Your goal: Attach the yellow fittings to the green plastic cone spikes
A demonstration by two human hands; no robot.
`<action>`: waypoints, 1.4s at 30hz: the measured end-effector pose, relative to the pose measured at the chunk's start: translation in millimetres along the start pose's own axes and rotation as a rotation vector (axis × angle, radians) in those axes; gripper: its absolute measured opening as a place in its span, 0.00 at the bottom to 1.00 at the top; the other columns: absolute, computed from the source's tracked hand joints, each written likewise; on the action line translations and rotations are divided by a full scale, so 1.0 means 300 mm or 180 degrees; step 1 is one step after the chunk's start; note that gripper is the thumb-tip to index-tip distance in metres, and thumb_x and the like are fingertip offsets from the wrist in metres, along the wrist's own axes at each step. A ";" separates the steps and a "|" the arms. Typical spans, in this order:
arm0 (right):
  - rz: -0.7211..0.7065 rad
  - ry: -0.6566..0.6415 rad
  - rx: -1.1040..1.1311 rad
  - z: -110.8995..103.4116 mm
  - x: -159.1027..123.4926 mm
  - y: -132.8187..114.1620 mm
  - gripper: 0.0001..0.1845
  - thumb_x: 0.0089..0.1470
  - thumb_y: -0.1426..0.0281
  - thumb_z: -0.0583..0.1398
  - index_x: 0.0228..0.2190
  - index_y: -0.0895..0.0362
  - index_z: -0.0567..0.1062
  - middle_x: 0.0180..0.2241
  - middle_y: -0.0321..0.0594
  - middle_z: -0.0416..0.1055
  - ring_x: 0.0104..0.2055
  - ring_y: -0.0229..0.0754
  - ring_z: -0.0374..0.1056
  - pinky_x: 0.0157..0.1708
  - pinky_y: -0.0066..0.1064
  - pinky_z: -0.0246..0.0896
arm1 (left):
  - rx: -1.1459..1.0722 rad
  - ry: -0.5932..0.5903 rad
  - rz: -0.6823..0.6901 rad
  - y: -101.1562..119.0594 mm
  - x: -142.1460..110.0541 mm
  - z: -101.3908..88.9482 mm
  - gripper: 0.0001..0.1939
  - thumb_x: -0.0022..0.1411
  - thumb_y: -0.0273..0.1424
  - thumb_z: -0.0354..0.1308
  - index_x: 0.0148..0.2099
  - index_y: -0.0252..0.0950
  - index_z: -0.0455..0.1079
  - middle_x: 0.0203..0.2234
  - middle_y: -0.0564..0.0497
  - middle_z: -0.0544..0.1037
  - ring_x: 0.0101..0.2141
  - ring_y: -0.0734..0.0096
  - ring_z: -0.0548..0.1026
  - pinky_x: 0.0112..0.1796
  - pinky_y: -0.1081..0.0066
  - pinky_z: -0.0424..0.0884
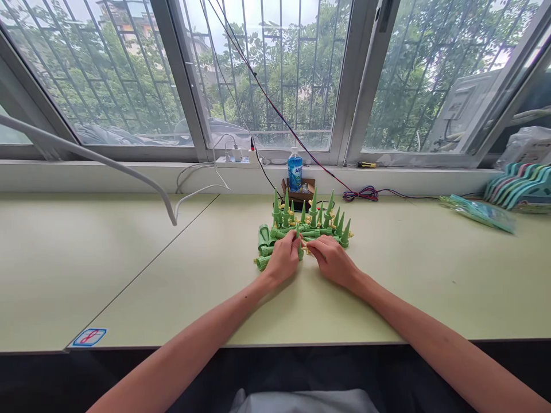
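My left hand (284,256) is closed around a green plastic spike (298,242) near the middle of the pale green table (172,269). My right hand (330,258) pinches a small yellow valve piece (306,249) right beside that spike. Just behind both hands stands a cluster of green cone spikes (312,218) with yellow fittings, several upright. Other green spikes lie flat (263,252) to the left of my left hand.
A blue-labelled water bottle (295,170) and a small brown box (303,192) stand behind the cluster by the sill. A white cable (107,163) arcs over the left table. Red and black wires (361,194) lie at the back. Teal plastic stacks (519,184) and a bag (480,212) sit far right.
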State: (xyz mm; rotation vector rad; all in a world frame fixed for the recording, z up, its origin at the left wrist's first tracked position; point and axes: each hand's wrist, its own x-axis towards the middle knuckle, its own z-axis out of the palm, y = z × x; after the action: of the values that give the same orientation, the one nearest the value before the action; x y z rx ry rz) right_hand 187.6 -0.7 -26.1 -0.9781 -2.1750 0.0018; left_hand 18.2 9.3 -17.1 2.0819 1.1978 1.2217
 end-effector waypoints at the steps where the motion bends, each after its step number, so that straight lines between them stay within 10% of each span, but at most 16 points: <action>1: 0.0004 0.0007 0.0011 -0.001 0.000 0.000 0.13 0.65 0.73 0.49 0.37 0.58 0.74 0.32 0.42 0.73 0.36 0.42 0.65 0.41 0.34 0.57 | 0.0006 0.0003 0.0000 0.000 0.000 0.000 0.10 0.68 0.32 0.43 0.39 0.36 0.64 0.29 0.51 0.75 0.25 0.74 0.67 0.31 0.72 0.62; 42: 0.0154 0.0034 0.0283 0.007 -0.003 0.006 0.12 0.65 0.73 0.49 0.35 0.56 0.72 0.29 0.40 0.72 0.32 0.41 0.64 0.39 0.35 0.57 | -0.0242 0.0003 0.0047 0.005 -0.012 0.000 0.10 0.67 0.34 0.46 0.34 0.36 0.60 0.26 0.53 0.71 0.23 0.76 0.63 0.28 0.73 0.60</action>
State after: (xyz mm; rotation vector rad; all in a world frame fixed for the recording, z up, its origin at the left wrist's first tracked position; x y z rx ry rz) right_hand 187.9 0.8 -28.8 -0.9775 -2.1223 0.1149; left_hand 18.0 5.5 -17.7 2.0387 1.1207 1.2552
